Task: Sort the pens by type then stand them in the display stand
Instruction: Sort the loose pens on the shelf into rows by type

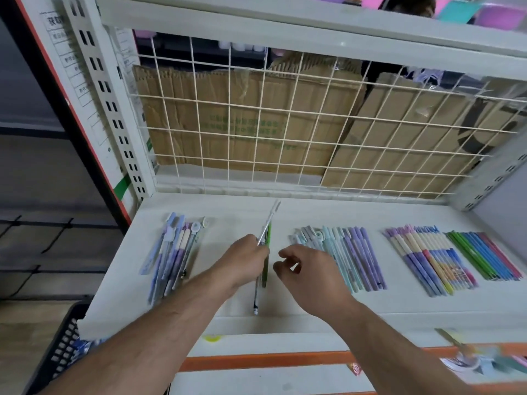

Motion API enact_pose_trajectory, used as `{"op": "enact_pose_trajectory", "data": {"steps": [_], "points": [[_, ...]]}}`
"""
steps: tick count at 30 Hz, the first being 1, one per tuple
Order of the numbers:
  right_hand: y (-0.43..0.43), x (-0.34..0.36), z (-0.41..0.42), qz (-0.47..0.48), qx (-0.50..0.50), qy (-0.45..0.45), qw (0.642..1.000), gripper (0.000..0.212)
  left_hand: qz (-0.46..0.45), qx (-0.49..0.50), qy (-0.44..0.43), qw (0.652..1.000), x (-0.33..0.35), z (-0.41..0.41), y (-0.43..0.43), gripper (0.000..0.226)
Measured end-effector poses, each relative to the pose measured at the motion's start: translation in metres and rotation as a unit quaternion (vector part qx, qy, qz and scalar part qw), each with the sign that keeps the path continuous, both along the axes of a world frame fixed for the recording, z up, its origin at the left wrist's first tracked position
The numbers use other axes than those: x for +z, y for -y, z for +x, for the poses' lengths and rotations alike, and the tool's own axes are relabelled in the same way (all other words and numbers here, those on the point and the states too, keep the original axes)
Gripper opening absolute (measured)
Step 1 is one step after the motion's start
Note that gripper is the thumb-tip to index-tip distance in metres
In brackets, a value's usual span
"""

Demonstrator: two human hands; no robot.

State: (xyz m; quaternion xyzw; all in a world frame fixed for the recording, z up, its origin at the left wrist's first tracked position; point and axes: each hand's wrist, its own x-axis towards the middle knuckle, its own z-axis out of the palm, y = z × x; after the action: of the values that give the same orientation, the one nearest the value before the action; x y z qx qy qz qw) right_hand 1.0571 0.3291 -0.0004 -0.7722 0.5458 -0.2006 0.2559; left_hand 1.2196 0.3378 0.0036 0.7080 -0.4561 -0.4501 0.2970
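Four sorted pen groups (339,258) lie on the white shelf (228,206); sorting step in hand. Left hand (245,260), grip clamped on a white pen (268,223) and green pen (266,252) mid-shelf; right hand (308,269) beside, fingers apart, empty. Next: probably lay each with its type.

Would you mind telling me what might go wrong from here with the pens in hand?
1. The left hand pinches a few pens mid-length, so one may slip out.
2. Their lower tips hang near the shelf's front edge and could roll off.
3. The right hand hovers beside the blue-purple row and might scatter it.
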Motion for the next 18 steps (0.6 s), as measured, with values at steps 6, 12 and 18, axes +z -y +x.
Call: {"op": "enact_pose_trajectory", "data": {"steps": [6, 12, 18], "points": [[0.007, 0.008, -0.033, 0.038, -0.041, 0.096, 0.994, 0.03, -0.027, 0.014, -0.198, 0.98, 0.013, -0.043, 0.004, 0.016], [0.016, 0.007, -0.08, 0.071, -0.061, 0.146, 0.985, 0.015, -0.046, -0.017, -0.213, 0.976, 0.015, -0.097, 0.015, 0.016], [0.036, 0.002, -0.154, 0.067, -0.057, 0.158, 0.984, 0.01, -0.037, -0.004, -0.187, 0.982, 0.01, -0.168, 0.038, 0.014]]}}
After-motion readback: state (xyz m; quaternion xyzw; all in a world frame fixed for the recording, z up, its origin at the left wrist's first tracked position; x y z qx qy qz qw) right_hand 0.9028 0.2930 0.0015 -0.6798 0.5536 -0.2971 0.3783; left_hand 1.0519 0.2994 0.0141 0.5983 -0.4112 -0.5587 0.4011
